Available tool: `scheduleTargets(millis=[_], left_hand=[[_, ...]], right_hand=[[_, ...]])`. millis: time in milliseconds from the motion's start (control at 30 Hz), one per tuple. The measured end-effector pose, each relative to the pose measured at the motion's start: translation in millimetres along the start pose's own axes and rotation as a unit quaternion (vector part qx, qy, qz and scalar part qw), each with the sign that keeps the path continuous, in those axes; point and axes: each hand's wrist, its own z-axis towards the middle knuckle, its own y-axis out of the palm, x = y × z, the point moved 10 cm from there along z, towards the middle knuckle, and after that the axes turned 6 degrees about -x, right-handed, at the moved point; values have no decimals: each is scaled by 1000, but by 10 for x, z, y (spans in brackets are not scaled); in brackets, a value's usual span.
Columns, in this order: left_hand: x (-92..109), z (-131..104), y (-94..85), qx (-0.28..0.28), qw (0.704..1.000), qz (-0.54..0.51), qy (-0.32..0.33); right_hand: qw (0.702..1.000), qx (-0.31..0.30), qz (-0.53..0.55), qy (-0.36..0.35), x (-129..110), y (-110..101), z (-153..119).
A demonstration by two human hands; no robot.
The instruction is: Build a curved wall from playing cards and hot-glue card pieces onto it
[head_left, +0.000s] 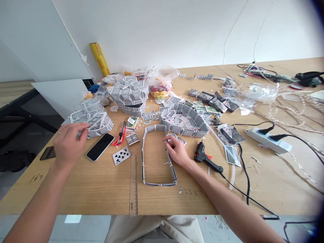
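Note:
My left hand (71,143) is raised over the table's left side, thumb and forefinger pinched at a blurred patterned playing card (95,122). Behind that card lies a low lidded box made of folded cards (106,123). My right hand (176,150) is curled over the right wall of an open frame of folded playing cards (143,158), fingertips at the wall's upper part. The frame stands on the table, rounded at the far end and straight at the near end. Part of its right wall is hidden by my hand.
A ruler (133,185), eight of clubs (121,155), phone (100,147) and red cutter (120,133) lie left of the frame. To the right are a glue gun (207,158) and power strip (269,140). A card-walled tray (186,130) and lidded card box (129,91) stand behind.

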Motion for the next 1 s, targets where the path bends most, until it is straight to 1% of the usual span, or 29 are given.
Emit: scheduleTargets(millis=[67,133,233,267,300,333,400,467,533,600,733,833,900,1000], left_hand=[[324,-96,-41,-2,997,-67,37],[637,-230,-39,-18,992,-115,58],[1000,-485,-62,-17,982,-175,71],[1107,-581,-84,-13,977,-194,86],[1180,-670,-69,-26,972,-215,88],[1213,-754,-57,-37,968,-237,78],[1213,-905,-12,-65,959,-273,46],[1157,-1032,39,-90,948,-306,8],[1077,-1132,94,-103,935,-339,-28],[1004,-1207,143,-100,921,-372,-57],[948,-1306,246,-88,902,-414,-91],[1002,-1288,309,-104,890,-434,-92],[1102,-1195,314,-125,877,-458,-72],[1345,-982,252,-161,850,-501,-13]], right_hand=[[1000,0,-9,-5,-21,-15,3],[1000,3,-25,-16,-68,-55,8],[997,26,-58,-48,-237,-184,-5],[995,36,-66,-62,-326,-238,-23],[993,45,-73,-79,-432,-290,-51],[991,50,-78,-94,-548,-332,-88],[987,48,-87,-126,-799,-381,-193],[986,18,-94,-138,-1003,-353,-326],[980,-40,-107,-163,-1179,-230,-498],[968,-106,-140,-181,-1269,-45,-696],[940,-177,-222,-189,-1246,304,-1032],[912,-212,-296,-190,-1172,546,-1154],[900,-220,-328,-184,-1131,636,-1154],[895,-227,-339,-180,-1116,689,-1110]])
